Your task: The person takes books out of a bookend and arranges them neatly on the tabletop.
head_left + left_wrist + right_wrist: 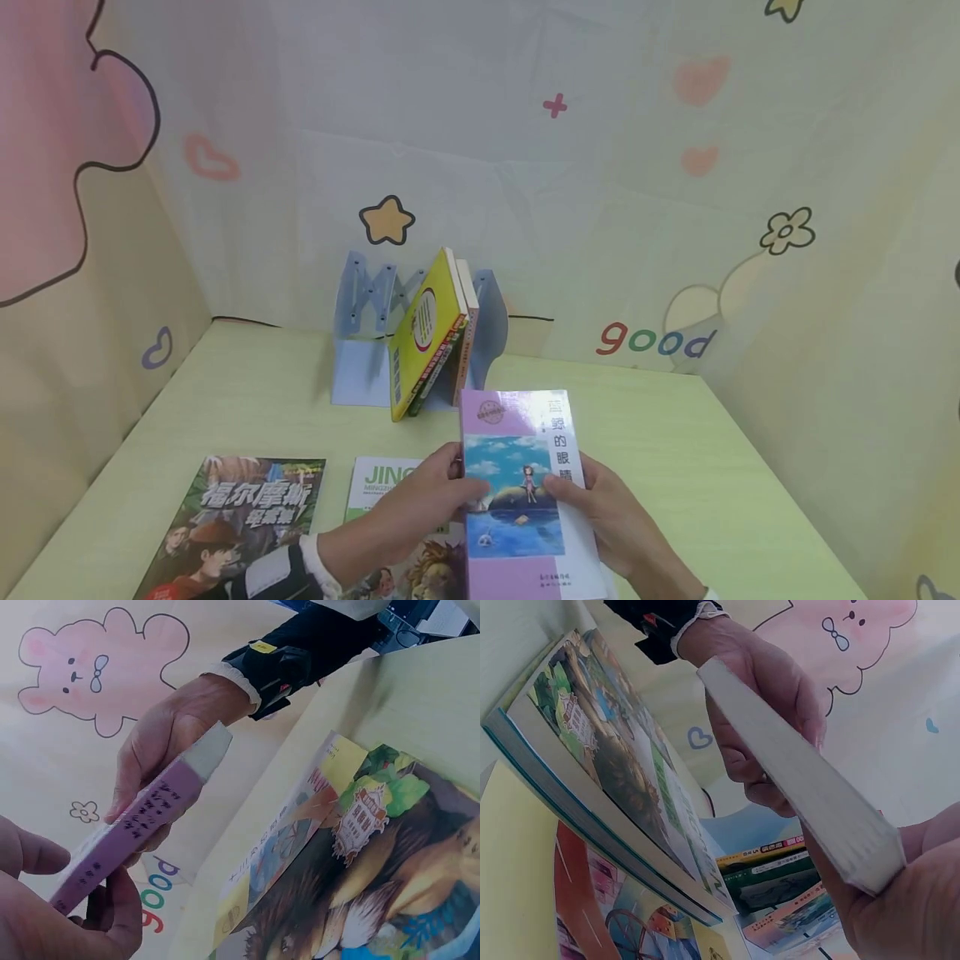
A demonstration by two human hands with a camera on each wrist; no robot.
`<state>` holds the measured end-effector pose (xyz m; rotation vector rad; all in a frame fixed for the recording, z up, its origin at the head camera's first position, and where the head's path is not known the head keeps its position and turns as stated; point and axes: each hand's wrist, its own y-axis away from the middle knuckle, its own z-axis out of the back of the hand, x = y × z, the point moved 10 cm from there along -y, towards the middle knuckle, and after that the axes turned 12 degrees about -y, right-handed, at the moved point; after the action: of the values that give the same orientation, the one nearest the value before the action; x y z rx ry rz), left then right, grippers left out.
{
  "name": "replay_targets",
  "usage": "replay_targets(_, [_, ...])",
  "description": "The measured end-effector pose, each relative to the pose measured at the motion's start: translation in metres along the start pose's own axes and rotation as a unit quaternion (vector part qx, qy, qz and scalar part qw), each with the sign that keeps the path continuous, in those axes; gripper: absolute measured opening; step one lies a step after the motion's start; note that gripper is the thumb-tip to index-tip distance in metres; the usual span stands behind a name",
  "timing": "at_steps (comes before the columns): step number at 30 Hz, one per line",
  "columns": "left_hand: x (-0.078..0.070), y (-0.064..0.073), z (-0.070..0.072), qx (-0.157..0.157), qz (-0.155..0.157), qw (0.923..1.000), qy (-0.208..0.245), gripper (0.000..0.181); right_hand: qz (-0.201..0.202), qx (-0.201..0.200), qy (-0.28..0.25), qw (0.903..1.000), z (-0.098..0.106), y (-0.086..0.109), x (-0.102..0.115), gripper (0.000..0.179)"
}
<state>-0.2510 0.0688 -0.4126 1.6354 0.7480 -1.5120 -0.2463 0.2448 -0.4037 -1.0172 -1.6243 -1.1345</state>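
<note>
A paperback book (pixel 513 500) with a pink, white and blue cover is held up between both hands, front cover facing up. My left hand (pixel 420 512) grips its left edge, with the thumb lying on the cover picture. On the opposite edge, my right hand (pixel 622 521) holds it, thumb on the cover and fingers behind. The left wrist view shows the pink spine (pixel 124 829) along the left hand's side. Pale page edges (pixel 802 780) face the camera in the right wrist view. Beneath the book lies another with green lettering (pixel 386 475), partly hidden by the left arm.
A dark comic-style book (pixel 247 517) lies at the front left of the table (pixel 660 433). Farther back stands a blue expanding bookend (pixel 491 321). Several books, including a yellow one (pixel 420 333), lean inside it. A printed curtain (pixel 480 108) surrounds the table.
</note>
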Motion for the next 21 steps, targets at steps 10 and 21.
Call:
replay_targets(10, [-0.021, 0.009, 0.036, -0.071, -0.026, 0.9967, -0.030, 0.052, 0.020, -0.035, -0.002, 0.9992, 0.023, 0.008, 0.009, 0.075])
replay_targets(21, [-0.060, 0.028, 0.111, -0.180, -0.059, 0.9791, -0.075, 0.045, 0.028, -0.059, 0.000, 0.9978, 0.054, 0.022, 0.016, 0.076])
